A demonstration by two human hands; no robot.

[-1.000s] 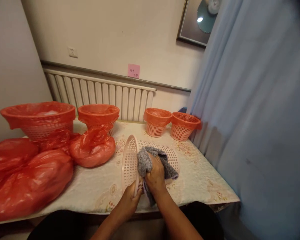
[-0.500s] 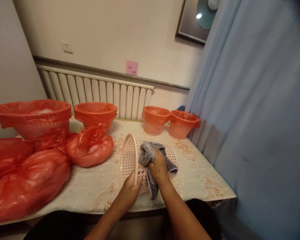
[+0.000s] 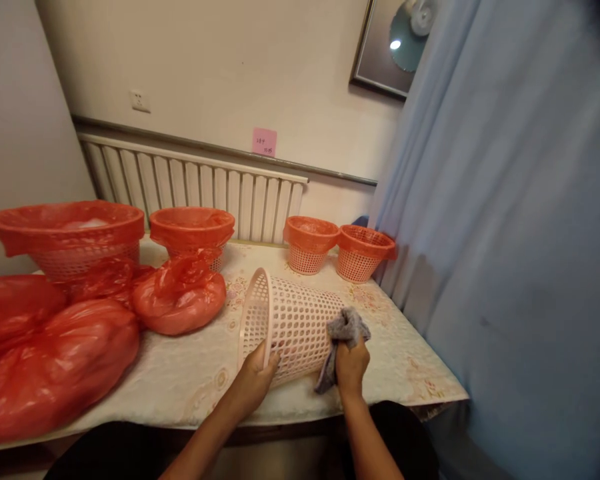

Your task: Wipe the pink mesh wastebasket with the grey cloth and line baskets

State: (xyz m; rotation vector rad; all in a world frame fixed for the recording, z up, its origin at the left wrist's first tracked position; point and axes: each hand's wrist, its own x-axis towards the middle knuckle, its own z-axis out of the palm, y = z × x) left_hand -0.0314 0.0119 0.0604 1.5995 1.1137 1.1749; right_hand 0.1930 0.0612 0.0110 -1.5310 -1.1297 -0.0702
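A pale pink plastic wastebasket (image 3: 300, 327) with a lattice of holes lies on its side on the table, its open mouth turned to the left. My left hand (image 3: 258, 380) grips its rim near the front, thumb outside and the other fingers partly hidden. Bunched in my right hand (image 3: 352, 367) is a grey cloth (image 3: 347, 327), pressed against the basket's side close to its base. Part of the cloth hangs down toward the tabletop.
Red-lined baskets stand along the back: a large one (image 3: 70, 230), a medium one (image 3: 193, 227) and two small ones (image 3: 311, 243). Full red plastic bags (image 3: 80, 360) crowd the table's left. A blue curtain (image 3: 500, 233) hangs on the right; a radiator (image 3: 205, 187) is behind.
My right hand and the cloth have moved right along the basket, from its middle to near its base. The left hand stays on the rim.
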